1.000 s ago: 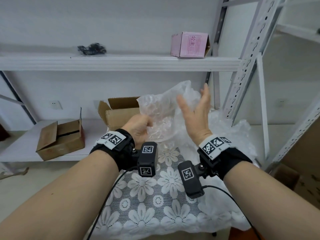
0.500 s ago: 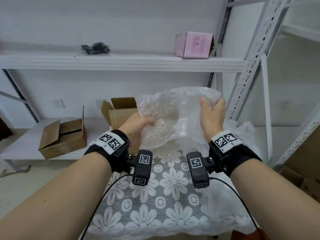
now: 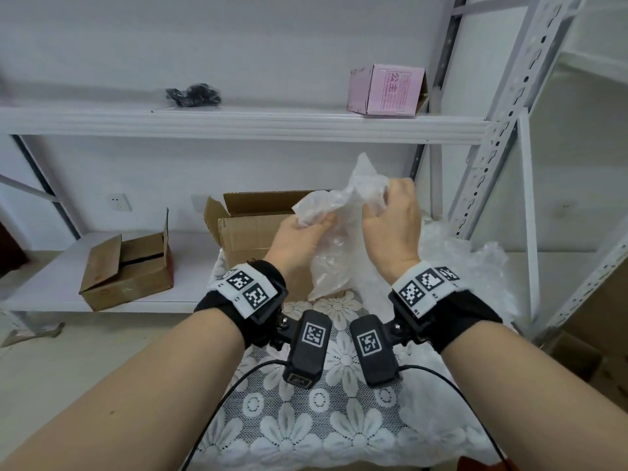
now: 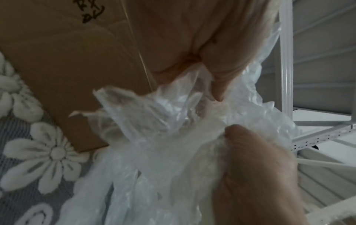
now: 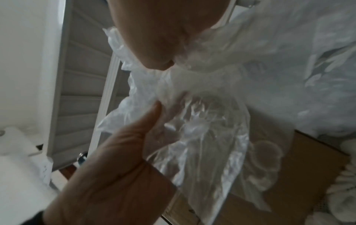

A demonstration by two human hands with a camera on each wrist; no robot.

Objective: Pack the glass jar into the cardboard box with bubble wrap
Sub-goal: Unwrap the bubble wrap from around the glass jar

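Note:
A crumpled bundle of clear bubble wrap (image 3: 334,256) hangs in the air between my hands, in front of the open cardboard box (image 3: 251,222). My left hand (image 3: 302,232) pinches its gathered top from the left, and its fingers (image 4: 213,71) curl into the plastic. My right hand (image 3: 387,215) grips the twisted upper end, with a tail of wrap sticking up above it. In the right wrist view a clear rounded shape (image 5: 208,121) shows faintly through the wrap; I cannot tell whether it is the glass jar.
The box stands at the far edge of a table with a lace flower cloth (image 3: 339,423). More loose bubble wrap (image 3: 465,263) lies to the right. A second cardboard box (image 3: 129,266) sits on the low shelf, a pink box (image 3: 387,90) on the upper shelf. Metal rack posts (image 3: 489,137) rise at the right.
The wide spread sheet is now bunched into a narrow bundle. My right hand went from an open palm to gripping the top, and both hands came closer together.

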